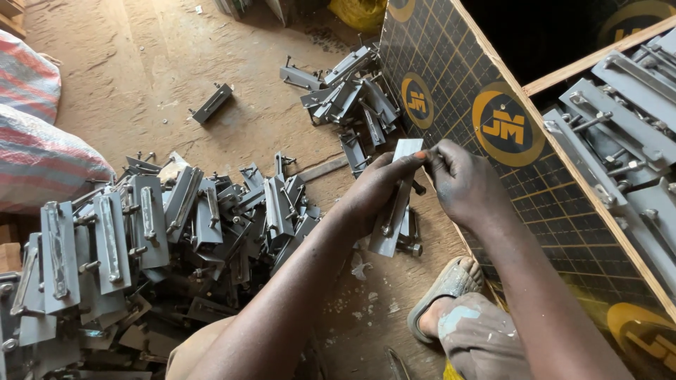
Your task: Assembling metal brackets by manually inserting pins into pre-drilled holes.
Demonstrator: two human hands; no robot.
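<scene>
Left hand [377, 190] clamped around grey metal plate [394, 204], held tilted above dirt floor [141, 63]; right hand [461, 184] pinching plate's upper end, fingertips [431, 156] together on it; large heap of like plates [162, 232] on floor to left; smaller heap [352, 95] beyond hands; dark patterned board [451, 77] leaning at right; sandalled foot [443, 299] below hands.

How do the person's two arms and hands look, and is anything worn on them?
Both arms are bare up to the edge of the picture: no sleeves, gloves, watch or rings are visible. The left hand and right hand are smudged with dark grime, most of all on the fingers. Below are paint-stained grey trousers and a worn grey sandal.
</scene>
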